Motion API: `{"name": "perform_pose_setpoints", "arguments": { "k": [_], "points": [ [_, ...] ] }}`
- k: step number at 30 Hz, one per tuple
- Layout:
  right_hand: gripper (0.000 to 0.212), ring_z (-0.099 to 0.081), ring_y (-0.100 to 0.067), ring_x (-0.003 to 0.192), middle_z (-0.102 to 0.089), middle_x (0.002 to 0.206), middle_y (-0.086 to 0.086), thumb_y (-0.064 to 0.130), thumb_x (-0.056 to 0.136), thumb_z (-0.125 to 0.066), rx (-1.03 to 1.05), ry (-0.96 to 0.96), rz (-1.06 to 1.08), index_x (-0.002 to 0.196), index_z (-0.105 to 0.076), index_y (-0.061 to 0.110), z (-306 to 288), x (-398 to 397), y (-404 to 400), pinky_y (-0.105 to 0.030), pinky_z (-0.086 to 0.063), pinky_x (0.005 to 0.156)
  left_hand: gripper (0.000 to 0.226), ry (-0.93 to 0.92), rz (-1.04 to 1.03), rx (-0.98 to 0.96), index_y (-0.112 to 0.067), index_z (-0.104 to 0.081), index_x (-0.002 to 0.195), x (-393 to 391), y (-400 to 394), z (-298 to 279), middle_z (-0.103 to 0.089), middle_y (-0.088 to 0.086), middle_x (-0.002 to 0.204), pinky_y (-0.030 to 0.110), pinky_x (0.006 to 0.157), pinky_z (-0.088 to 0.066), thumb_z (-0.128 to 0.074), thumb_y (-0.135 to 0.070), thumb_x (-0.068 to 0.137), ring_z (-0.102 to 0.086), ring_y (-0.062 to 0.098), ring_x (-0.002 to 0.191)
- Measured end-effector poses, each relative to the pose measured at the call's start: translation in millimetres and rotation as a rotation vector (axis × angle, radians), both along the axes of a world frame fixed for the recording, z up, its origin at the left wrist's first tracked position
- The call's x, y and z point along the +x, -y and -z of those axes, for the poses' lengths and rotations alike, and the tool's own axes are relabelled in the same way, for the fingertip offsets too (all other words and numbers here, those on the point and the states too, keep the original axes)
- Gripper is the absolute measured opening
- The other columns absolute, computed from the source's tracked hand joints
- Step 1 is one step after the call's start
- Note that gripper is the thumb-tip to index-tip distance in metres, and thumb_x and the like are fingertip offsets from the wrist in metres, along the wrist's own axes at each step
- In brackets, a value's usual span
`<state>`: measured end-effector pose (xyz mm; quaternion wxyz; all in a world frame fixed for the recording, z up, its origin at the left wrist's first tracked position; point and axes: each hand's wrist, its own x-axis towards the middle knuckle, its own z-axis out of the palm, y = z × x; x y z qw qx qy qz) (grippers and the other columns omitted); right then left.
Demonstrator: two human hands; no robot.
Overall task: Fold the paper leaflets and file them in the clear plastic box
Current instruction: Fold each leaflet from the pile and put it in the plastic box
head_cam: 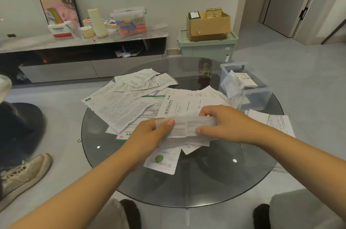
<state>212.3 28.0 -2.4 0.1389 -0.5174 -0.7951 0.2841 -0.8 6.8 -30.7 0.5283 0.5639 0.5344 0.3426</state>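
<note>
Both hands hold one white printed leaflet [187, 127] above the round glass table [215, 182]. My left hand [149, 133] pinches its left end with the thumb on top. My right hand [222, 124] grips its right end. The sheet looks partly folded lengthwise. A loose spread of unfolded leaflets [127, 101] covers the table's far and middle parts. The clear plastic box [260, 97] stands open at the table's right edge, with several folded leaflets [245, 80] standing inside it.
A leaflet with a green spot [162, 161] lies under my hands, and more sheets [277, 122] lie at the right edge. Another person's shoe [22, 174] is at the left. A low cabinet [84, 56], a green bin [207, 47] and a cardboard box [209, 24] stand behind.
</note>
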Motion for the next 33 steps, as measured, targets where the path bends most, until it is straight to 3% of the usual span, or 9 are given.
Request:
{"name": "perform_pose_setpoints", "arguments": {
  "k": [5, 8, 13, 15, 17, 21, 27, 31, 33],
  "points": [
    [0.043, -0.062, -0.010, 0.093, -0.066, 0.106, 0.008, 0.030, 0.082, -0.069, -0.136, -0.102, 0.152, 0.114, -0.042, 0.025, 13.0, -8.8, -5.9, -0.030, -0.052, 0.082, 0.023, 0.104, -0.199, -0.153, -0.017, -0.068, 0.104, 4.1, -5.7, 0.5, -0.074, 0.001, 0.099, 0.047, 0.093, -0.051, -0.051, -0.031, 0.096, -0.069, 0.021, 0.094],
    [0.062, -0.058, -0.014, 0.094, -0.061, 0.112, 0.004, 0.026, 0.080, -0.070, -0.080, -0.026, 0.175, 0.128, -0.031, 0.024, 23.0, -14.6, -7.2, -0.024, -0.047, 0.073, 0.018, -0.220, -0.220, 0.053, -0.024, -0.061, 0.108, 7.1, -8.8, 0.9, -0.069, -0.007, 0.103, 0.040, 0.090, -0.052, -0.059, -0.030, 0.092, -0.065, 0.013, 0.093],
    [0.101, -0.058, -0.013, 0.085, -0.052, 0.095, 0.005, 0.021, 0.078, -0.073, -0.005, 0.038, 0.182, 0.144, 0.003, 0.033, 34.8, -20.8, -6.1, -0.030, -0.053, 0.078, 0.096, -0.563, -0.148, 0.235, -0.030, -0.012, 0.147, 6.4, -10.0, 11.8, -0.038, -0.005, 0.134, 0.023, 0.094, -0.035, -0.076, -0.022, 0.077, -0.042, 0.014, 0.121],
    [0.098, -0.057, -0.014, 0.086, -0.050, 0.101, 0.003, 0.022, 0.079, -0.073, 0.027, 0.081, 0.156, 0.143, -0.001, 0.040, 35.0, -19.2, -6.2, -0.033, -0.053, 0.080, 0.101, -0.702, -0.078, 0.284, -0.035, -0.005, 0.148, 3.6, -10.3, 16.2, -0.021, -0.002, 0.145, 0.023, 0.101, -0.028, -0.076, -0.026, 0.077, -0.028, 0.014, 0.132],
    [0.081, -0.050, -0.014, 0.097, -0.041, 0.111, 0.002, 0.026, 0.081, -0.070, 0.079, 0.179, 0.117, 0.141, -0.018, 0.042, 33.2, -17.2, -5.1, -0.030, -0.047, 0.085, 0.087, -0.855, -0.016, 0.395, -0.038, -0.018, 0.146, 0.5, -10.4, 19.4, -0.011, -0.004, 0.149, 0.029, 0.110, -0.018, -0.073, -0.033, 0.079, -0.017, 0.014, 0.137],
    [0.044, -0.028, -0.015, 0.117, -0.036, 0.125, 0.005, 0.032, 0.088, -0.061, 0.293, 0.351, -0.014, 0.130, -0.050, 0.036, 32.2, -19.3, -0.8, -0.024, -0.024, 0.092, 0.059, -0.943, 0.197, 0.464, -0.039, -0.048, 0.130, -1.5, -7.5, 20.2, -0.026, -0.013, 0.142, 0.028, 0.106, -0.008, -0.068, -0.052, 0.077, -0.019, 0.008, 0.134],
    [0.037, -0.036, -0.012, 0.114, -0.050, 0.122, 0.010, 0.043, 0.090, -0.054, 0.244, 0.261, -0.099, 0.126, -0.056, 0.034, 41.6, -26.8, 9.7, -0.026, -0.030, 0.096, 0.059, -1.025, 0.363, 0.517, -0.027, -0.049, 0.134, -3.3, -7.5, 14.3, -0.045, -0.009, 0.136, 0.026, 0.106, -0.028, -0.054, -0.058, 0.084, -0.037, 0.012, 0.125],
    [0.031, -0.041, -0.011, 0.110, -0.054, 0.117, 0.012, 0.048, 0.088, -0.055, 0.293, 0.235, -0.064, 0.115, -0.062, 0.037, 44.6, -30.3, 11.4, -0.024, -0.032, 0.088, 0.078, -1.113, 0.433, 0.484, -0.023, -0.063, 0.118, -0.8, -4.9, 5.6, -0.058, -0.005, 0.123, 0.035, 0.095, -0.042, -0.022, -0.071, 0.072, -0.049, 0.015, 0.114],
    [0.029, -0.042, -0.012, 0.106, -0.056, 0.111, 0.011, 0.050, 0.087, -0.056, 0.314, 0.222, -0.070, 0.111, -0.065, 0.037, 46.0, -32.4, 12.5, -0.024, -0.028, 0.079, 0.055, -1.082, 0.426, 0.457, -0.025, -0.066, 0.115, -1.2, -6.4, 2.6, -0.061, -0.006, 0.120, 0.035, 0.093, -0.043, -0.038, -0.062, 0.086, -0.053, 0.014, 0.111]
  ]
}}
